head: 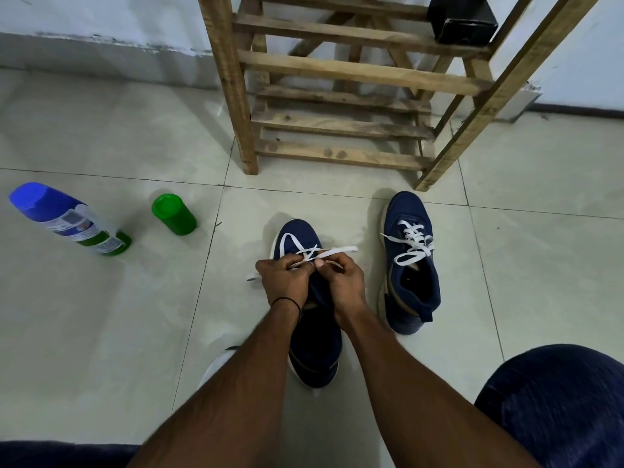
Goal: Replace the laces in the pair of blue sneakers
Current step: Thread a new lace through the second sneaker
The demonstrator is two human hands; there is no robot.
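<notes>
Blue sneaker (305, 243) half-laced with flat white lace (332, 252), both hands pinching it.

We see smooth, glossy floor tiles (101, 315). At twelve o'clock the rack (233, 96) is rough, bare wood. The near sneaker (300, 236) and the second sneaker (410, 211) at two o'clock look like matt blue cloth, and the lace (337, 250) like flat white woven fabric. At nine o'clock the green cap (174, 214) is shiny plastic and the spray can (67, 221) glossy.

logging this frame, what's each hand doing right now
Left hand: closed, pinching the white lace of the near blue sneaker.
Right hand: closed, pinching the same lace.
</notes>
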